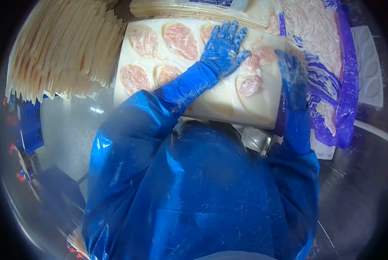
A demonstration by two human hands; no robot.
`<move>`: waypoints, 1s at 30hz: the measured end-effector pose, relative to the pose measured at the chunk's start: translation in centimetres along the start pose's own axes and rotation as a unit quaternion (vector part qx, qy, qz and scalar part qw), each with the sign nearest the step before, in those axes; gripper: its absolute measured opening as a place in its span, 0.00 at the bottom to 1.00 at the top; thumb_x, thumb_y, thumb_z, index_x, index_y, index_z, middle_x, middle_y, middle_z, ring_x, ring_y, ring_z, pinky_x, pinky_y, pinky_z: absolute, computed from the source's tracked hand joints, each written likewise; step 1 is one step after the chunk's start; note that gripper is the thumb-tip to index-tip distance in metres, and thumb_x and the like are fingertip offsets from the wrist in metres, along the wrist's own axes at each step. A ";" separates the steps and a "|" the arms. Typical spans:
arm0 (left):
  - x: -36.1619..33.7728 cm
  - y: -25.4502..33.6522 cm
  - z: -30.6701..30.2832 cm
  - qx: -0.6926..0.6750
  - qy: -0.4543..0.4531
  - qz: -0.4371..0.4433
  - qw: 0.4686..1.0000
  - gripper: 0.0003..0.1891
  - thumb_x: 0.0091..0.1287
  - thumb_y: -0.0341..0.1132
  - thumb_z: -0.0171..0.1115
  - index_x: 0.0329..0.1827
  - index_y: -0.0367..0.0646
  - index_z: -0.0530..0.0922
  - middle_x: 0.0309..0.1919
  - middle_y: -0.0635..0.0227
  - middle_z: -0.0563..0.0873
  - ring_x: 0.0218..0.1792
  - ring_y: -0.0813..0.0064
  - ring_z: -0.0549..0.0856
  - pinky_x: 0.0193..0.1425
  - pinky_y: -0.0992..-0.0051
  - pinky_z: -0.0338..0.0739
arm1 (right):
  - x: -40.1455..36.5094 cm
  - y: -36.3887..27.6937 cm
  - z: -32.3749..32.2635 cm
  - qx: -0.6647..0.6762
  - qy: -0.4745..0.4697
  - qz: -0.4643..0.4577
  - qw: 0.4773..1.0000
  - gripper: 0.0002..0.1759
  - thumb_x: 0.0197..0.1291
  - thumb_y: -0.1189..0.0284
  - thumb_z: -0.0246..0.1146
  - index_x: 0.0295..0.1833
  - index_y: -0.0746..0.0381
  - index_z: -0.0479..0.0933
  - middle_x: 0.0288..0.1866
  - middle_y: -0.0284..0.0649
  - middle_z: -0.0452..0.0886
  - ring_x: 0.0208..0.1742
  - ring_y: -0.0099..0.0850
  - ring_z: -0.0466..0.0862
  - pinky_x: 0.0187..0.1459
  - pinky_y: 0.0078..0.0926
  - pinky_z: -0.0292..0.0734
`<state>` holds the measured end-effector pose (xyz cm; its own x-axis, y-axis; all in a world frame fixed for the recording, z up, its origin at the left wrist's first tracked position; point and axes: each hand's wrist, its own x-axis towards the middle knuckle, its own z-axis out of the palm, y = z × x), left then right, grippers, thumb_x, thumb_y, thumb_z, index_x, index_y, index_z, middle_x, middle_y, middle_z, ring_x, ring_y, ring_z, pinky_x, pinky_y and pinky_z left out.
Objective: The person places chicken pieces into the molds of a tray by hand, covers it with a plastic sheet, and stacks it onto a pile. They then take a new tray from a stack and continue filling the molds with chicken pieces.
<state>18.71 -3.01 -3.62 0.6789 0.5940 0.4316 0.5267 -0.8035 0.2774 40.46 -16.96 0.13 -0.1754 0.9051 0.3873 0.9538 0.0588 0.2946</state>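
Observation:
A white moulded tray with oval hollows lies in front of me. Flat, pale pink pieces of raw meat fill several hollows, among them one piece at the top and another at the lower left. My left hand, in a blue glove, rests with fingers spread over the tray's upper middle, partly covering a piece. Beside its thumb, loose raw meat trails down into a right-hand hollow. My right hand, also gloved and blurred, is at the tray's right edge, close to more meat.
A heap of raw meat lies on purple plastic film at the right. White hollowed trays stand beyond it. At the left is a tall stack of thin, cream-coloured sheets; more stacked sheets lie behind the tray.

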 end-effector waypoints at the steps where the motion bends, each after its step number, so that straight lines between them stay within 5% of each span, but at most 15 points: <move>1: 0.0 -0.3 0.3 -0.001 0.000 0.004 1.000 0.37 0.73 0.55 0.55 0.79 0.42 0.63 0.76 0.46 0.65 0.77 0.47 0.63 0.81 0.49 0.51 | 1.4 -0.2 -0.3 0.134 0.040 0.062 0.988 0.19 0.67 0.73 0.61 0.62 0.57 0.79 0.59 0.41 0.82 0.61 0.40 0.80 0.62 0.37 0.76; 3: 0.1 -0.8 0.8 -0.023 0.028 0.004 0.999 0.36 0.73 0.55 0.56 0.78 0.43 0.64 0.75 0.45 0.66 0.76 0.46 0.64 0.81 0.49 0.52 | 2.9 -0.3 0.2 0.261 0.082 0.122 0.954 0.21 0.65 0.74 0.63 0.64 0.58 0.77 0.60 0.41 0.82 0.60 0.42 0.81 0.64 0.39 0.74; 5: 0.4 0.7 -0.6 -0.021 0.089 0.012 0.996 0.33 0.69 0.54 0.61 0.72 0.45 0.72 0.69 0.47 0.74 0.71 0.46 0.71 0.76 0.51 0.62 | 3.4 -0.7 2.2 0.246 0.051 0.030 0.967 0.14 0.66 0.68 0.63 0.56 0.56 0.81 0.51 0.43 0.83 0.56 0.42 0.81 0.58 0.38 0.77; 8: 0.7 4.5 -2.5 -0.066 -0.016 -0.003 0.998 0.21 0.60 0.49 0.68 0.53 0.48 0.84 0.49 0.57 0.85 0.53 0.53 0.82 0.57 0.56 0.77 | 3.3 -0.3 3.8 0.246 -0.025 0.058 0.967 0.13 0.66 0.67 0.65 0.53 0.58 0.80 0.47 0.44 0.83 0.51 0.44 0.82 0.50 0.39 0.79; 13: 2.3 3.6 -1.3 -0.063 -0.050 -0.038 0.996 0.15 0.63 0.46 0.67 0.48 0.50 0.86 0.41 0.58 0.87 0.48 0.53 0.84 0.54 0.59 0.78 | 2.7 1.1 0.9 0.318 -0.038 0.056 0.946 0.15 0.66 0.67 0.65 0.55 0.60 0.79 0.46 0.44 0.83 0.47 0.45 0.83 0.46 0.39 0.79; 15: 1.8 2.9 -1.5 -0.273 -0.055 -0.081 0.957 0.11 0.70 0.43 0.64 0.49 0.50 0.86 0.42 0.62 0.89 0.49 0.59 0.86 0.53 0.65 0.79 | 2.2 -0.2 -0.7 0.356 0.007 0.059 0.933 0.15 0.68 0.67 0.64 0.56 0.61 0.78 0.45 0.42 0.83 0.45 0.43 0.84 0.44 0.37 0.80; 17: 1.5 1.9 -3.5 -0.426 -0.085 -0.099 0.895 0.10 0.72 0.41 0.64 0.50 0.50 0.86 0.46 0.65 0.89 0.52 0.62 0.86 0.54 0.66 0.80 | 1.8 -1.8 -1.8 0.628 -0.017 0.303 0.717 0.14 0.73 0.68 0.61 0.57 0.63 0.77 0.44 0.38 0.83 0.41 0.34 0.84 0.41 0.30 0.79; 18: 1.4 1.3 -4.8 -0.569 -0.113 -0.111 0.807 0.09 0.73 0.40 0.64 0.50 0.51 0.87 0.50 0.67 0.90 0.55 0.66 0.86 0.55 0.67 0.80 | 1.6 -2.5 -3.1 0.630 -0.018 0.302 0.715 0.14 0.73 0.68 0.61 0.57 0.63 0.77 0.44 0.38 0.83 0.41 0.34 0.84 0.41 0.30 0.79; 20: 0.5 -0.1 -8.8 -0.549 -0.135 -0.106 0.818 0.10 0.73 0.38 0.65 0.54 0.51 0.85 0.54 0.68 0.88 0.58 0.69 0.84 0.58 0.68 0.79 | 1.7 -4.4 -7.0 0.756 -0.070 0.350 0.549 0.14 0.76 0.68 0.58 0.58 0.65 0.77 0.43 0.35 0.82 0.41 0.25 0.82 0.40 0.24 0.78; 21: -0.3 -0.2 -10.0 -0.529 -0.156 -0.098 0.828 0.13 0.72 0.36 0.66 0.58 0.51 0.84 0.59 0.70 0.86 0.61 0.72 0.82 0.61 0.68 0.79 | 1.2 -5.7 -7.6 0.758 -0.076 0.350 0.545 0.14 0.76 0.68 0.58 0.58 0.65 0.77 0.43 0.35 0.82 0.41 0.25 0.82 0.40 0.24 0.78; 23: -2.7 1.7 -11.2 -0.562 -0.153 -0.105 0.806 0.17 0.71 0.36 0.68 0.62 0.50 0.81 0.61 0.68 0.84 0.63 0.72 0.80 0.64 0.69 0.77 | 0.5 -7.5 -8.4 0.855 -0.116 0.355 0.360 0.13 0.75 0.68 0.58 0.57 0.65 0.77 0.41 0.36 0.81 0.39 0.23 0.80 0.40 0.23 0.77; 24: -3.7 2.4 -11.5 -0.597 -0.147 -0.110 0.781 0.21 0.70 0.35 0.69 0.65 0.48 0.78 0.64 0.67 0.82 0.65 0.71 0.78 0.67 0.70 0.75 | 0.4 -7.9 -8.5 0.855 -0.119 0.357 0.357 0.13 0.75 0.68 0.58 0.57 0.65 0.77 0.41 0.36 0.81 0.39 0.23 0.80 0.40 0.23 0.77; 25: -4.5 2.7 -11.2 -0.525 -0.158 -0.019 0.836 0.26 0.70 0.35 0.69 0.70 0.46 0.74 0.66 0.66 0.79 0.68 0.71 0.75 0.72 0.71 0.71 | 0.5 -8.1 -8.7 0.844 -0.148 0.319 0.405 0.14 0.75 0.68 0.58 0.57 0.65 0.78 0.41 0.36 0.81 0.38 0.24 0.80 0.40 0.23 0.77; 27: -6.1 3.0 -10.4 -0.605 -0.235 -0.202 0.734 0.25 0.70 0.37 0.69 0.69 0.46 0.74 0.66 0.65 0.79 0.68 0.69 0.75 0.73 0.68 0.69 | 0.8 -8.6 -9.7 0.831 -0.181 0.271 0.450 0.15 0.75 0.67 0.58 0.57 0.66 0.78 0.41 0.37 0.81 0.38 0.24 0.80 0.39 0.23 0.77; 30: -7.7 3.0 -8.9 -0.546 -0.161 -0.094 0.817 0.18 0.73 0.38 0.65 0.61 0.41 0.80 0.52 0.57 0.86 0.56 0.65 0.84 0.64 0.67 0.77 | 0.2 -8.9 -11.1 0.655 -0.184 0.238 0.694 0.17 0.76 0.65 0.57 0.58 0.67 0.78 0.44 0.38 0.82 0.40 0.24 0.81 0.46 0.25 0.77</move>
<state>10.53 -10.34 1.49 0.8306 0.5491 0.0929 -0.0133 -0.1472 0.9890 29.26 -22.01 7.31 0.0785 0.9853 -0.1520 0.3292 -0.1696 -0.9289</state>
